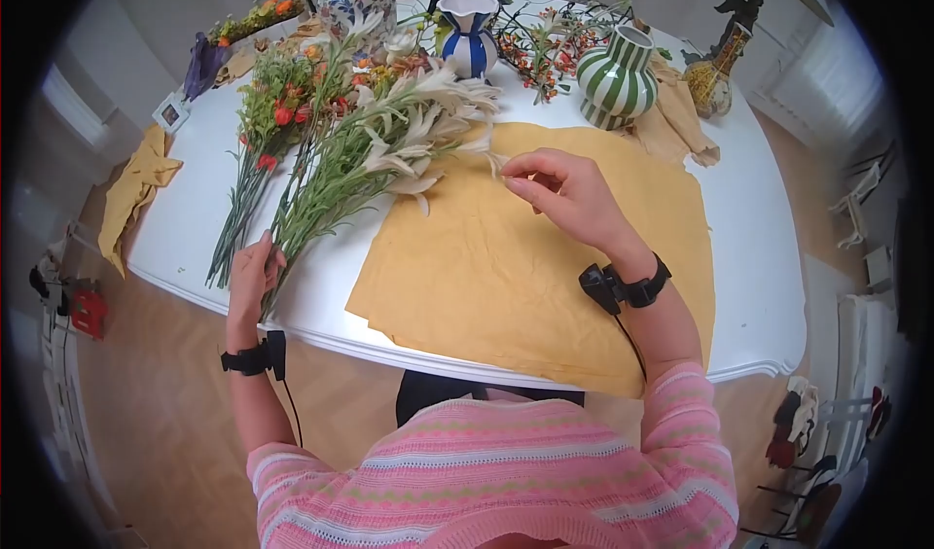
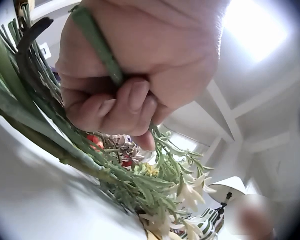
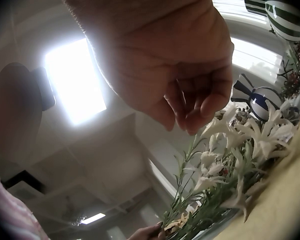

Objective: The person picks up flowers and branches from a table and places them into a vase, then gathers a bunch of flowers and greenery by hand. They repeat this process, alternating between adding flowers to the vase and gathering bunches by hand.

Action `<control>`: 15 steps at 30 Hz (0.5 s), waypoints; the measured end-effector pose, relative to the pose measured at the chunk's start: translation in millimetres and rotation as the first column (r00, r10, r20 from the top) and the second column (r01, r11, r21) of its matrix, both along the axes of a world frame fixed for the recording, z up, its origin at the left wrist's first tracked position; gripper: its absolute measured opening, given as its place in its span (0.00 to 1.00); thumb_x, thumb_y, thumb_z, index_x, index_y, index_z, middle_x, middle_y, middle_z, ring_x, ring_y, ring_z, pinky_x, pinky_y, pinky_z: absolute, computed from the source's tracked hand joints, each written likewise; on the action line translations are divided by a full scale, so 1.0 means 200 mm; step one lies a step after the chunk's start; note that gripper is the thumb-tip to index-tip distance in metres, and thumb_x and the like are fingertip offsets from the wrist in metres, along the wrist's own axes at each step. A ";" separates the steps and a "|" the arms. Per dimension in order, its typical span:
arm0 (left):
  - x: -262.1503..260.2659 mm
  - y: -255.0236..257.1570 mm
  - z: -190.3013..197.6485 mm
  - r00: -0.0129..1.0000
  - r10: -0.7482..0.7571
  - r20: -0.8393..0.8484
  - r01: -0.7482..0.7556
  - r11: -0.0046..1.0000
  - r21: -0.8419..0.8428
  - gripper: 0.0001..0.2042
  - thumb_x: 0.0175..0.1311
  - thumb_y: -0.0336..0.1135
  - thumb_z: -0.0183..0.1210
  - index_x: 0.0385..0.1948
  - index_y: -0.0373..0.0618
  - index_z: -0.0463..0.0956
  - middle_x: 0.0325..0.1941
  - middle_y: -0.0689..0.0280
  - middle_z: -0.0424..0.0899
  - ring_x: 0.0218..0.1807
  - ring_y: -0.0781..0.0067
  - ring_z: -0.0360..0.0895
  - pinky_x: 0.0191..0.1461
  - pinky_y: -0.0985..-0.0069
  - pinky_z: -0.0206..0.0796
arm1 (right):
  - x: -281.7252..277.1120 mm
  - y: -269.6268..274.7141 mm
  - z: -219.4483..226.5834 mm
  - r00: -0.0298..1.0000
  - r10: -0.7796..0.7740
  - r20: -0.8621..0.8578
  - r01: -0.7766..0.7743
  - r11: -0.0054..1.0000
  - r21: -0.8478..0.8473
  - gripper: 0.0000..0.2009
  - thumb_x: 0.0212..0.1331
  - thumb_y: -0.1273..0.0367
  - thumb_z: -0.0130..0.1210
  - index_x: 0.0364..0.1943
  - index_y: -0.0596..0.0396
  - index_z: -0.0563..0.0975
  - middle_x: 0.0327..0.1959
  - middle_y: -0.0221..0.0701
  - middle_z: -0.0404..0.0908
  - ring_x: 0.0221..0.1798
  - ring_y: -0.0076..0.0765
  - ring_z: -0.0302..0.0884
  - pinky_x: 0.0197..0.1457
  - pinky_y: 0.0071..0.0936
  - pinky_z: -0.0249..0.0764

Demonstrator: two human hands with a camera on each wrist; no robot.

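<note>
In the left wrist view, my left hand (image 2: 135,65) curls round a green stem (image 2: 97,45) of the white lily-like flowers. That hand (image 1: 255,275) is at the lower end of the bunch in the head view, close to the table's front edge. The white flowers (image 1: 423,126) lean to the upper right, their blooms over the mustard-yellow paper (image 1: 525,247). My right hand (image 1: 569,194) pinches a petal tip at the right side of the blooms. In the right wrist view its fingers (image 3: 215,95) bend in just above the white blooms (image 3: 265,137).
Orange and red flowers (image 1: 284,111) lie left of the white ones. Behind stand a floral vase (image 1: 355,0), a blue-striped vase (image 1: 469,38), a green-striped vase (image 1: 618,77) and a patterned bottle (image 1: 715,77). Berry branches (image 1: 545,58) lie between vases. Yellow cloth (image 1: 136,194) hangs at the left edge.
</note>
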State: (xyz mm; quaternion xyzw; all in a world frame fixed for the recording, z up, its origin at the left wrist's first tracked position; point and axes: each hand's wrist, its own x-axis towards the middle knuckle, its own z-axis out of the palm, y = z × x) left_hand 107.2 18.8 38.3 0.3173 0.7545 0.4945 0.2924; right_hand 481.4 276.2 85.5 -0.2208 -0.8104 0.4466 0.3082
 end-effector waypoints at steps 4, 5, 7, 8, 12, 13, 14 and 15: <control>-0.09 -0.01 -0.10 0.926 0.057 -0.373 -0.107 0.988 -0.116 0.26 0.73 0.52 0.47 0.21 0.38 0.77 0.12 0.71 0.68 0.13 0.77 0.61 0.19 0.75 0.49 | 0.04 -0.03 -0.01 1.000 0.007 0.030 -0.007 1.000 0.001 0.10 0.59 0.68 0.61 0.40 0.58 0.82 0.30 0.28 0.82 0.26 0.19 0.72 0.32 0.20 0.70; -0.11 -0.02 -0.13 0.927 0.059 -0.371 -0.110 0.987 -0.116 0.26 0.73 0.52 0.47 0.21 0.38 0.77 0.12 0.71 0.68 0.13 0.77 0.61 0.19 0.75 0.49 | 0.06 -0.04 -0.01 0.999 0.010 0.032 -0.010 1.000 0.002 0.10 0.59 0.68 0.61 0.40 0.58 0.82 0.30 0.28 0.82 0.26 0.19 0.72 0.32 0.20 0.70; -0.07 0.00 -0.12 0.719 0.075 -0.691 -0.194 0.976 -0.096 0.23 0.72 0.50 0.48 0.26 0.37 0.79 0.15 0.58 0.76 0.19 0.59 0.72 0.26 0.64 0.59 | 0.10 -0.07 -0.01 0.995 0.010 0.103 -0.012 1.000 0.021 0.09 0.59 0.68 0.61 0.40 0.57 0.82 0.29 0.28 0.82 0.27 0.19 0.73 0.33 0.20 0.70; -0.05 0.00 -0.11 0.720 0.076 -0.689 -0.194 0.976 -0.096 0.23 0.72 0.50 0.48 0.26 0.37 0.79 0.15 0.58 0.76 0.19 0.59 0.72 0.26 0.64 0.59 | 0.13 -0.09 -0.01 0.994 0.011 0.105 -0.014 1.000 0.021 0.09 0.59 0.68 0.61 0.40 0.57 0.82 0.29 0.28 0.82 0.27 0.19 0.73 0.33 0.20 0.70; 0.04 0.03 -0.08 0.595 0.106 -0.797 -0.309 0.945 -0.104 0.20 0.70 0.47 0.50 0.29 0.38 0.79 0.22 0.50 0.79 0.29 0.45 0.77 0.33 0.56 0.65 | 0.25 -0.19 -0.02 0.973 0.080 0.218 -0.096 0.993 0.062 0.08 0.58 0.69 0.61 0.39 0.57 0.82 0.30 0.31 0.82 0.28 0.25 0.76 0.34 0.22 0.72; 0.05 0.03 -0.08 0.542 0.138 -0.829 -0.325 0.944 -0.055 0.19 0.70 0.46 0.51 0.28 0.38 0.79 0.23 0.49 0.79 0.29 0.44 0.77 0.34 0.55 0.66 | 0.28 -0.23 -0.03 0.961 0.106 0.255 -0.129 0.989 0.074 0.08 0.57 0.69 0.61 0.38 0.57 0.82 0.30 0.32 0.82 0.29 0.28 0.77 0.34 0.23 0.73; 0.06 0.04 -0.08 0.544 0.137 -0.827 -0.326 0.944 -0.057 0.19 0.70 0.46 0.51 0.28 0.38 0.79 0.23 0.49 0.79 0.29 0.44 0.77 0.34 0.55 0.66 | 0.31 -0.26 -0.03 0.960 0.108 0.257 -0.130 0.989 0.072 0.08 0.57 0.69 0.61 0.38 0.57 0.82 0.30 0.32 0.82 0.29 0.28 0.77 0.34 0.23 0.73; 0.07 0.04 -0.07 0.525 0.090 -0.846 -0.343 0.932 -0.113 0.18 0.70 0.45 0.51 0.28 0.38 0.78 0.25 0.50 0.80 0.30 0.44 0.77 0.35 0.55 0.67 | 0.35 -0.29 -0.04 0.948 0.139 0.286 -0.162 0.985 0.057 0.08 0.57 0.69 0.61 0.38 0.56 0.82 0.31 0.33 0.82 0.29 0.30 0.78 0.34 0.24 0.73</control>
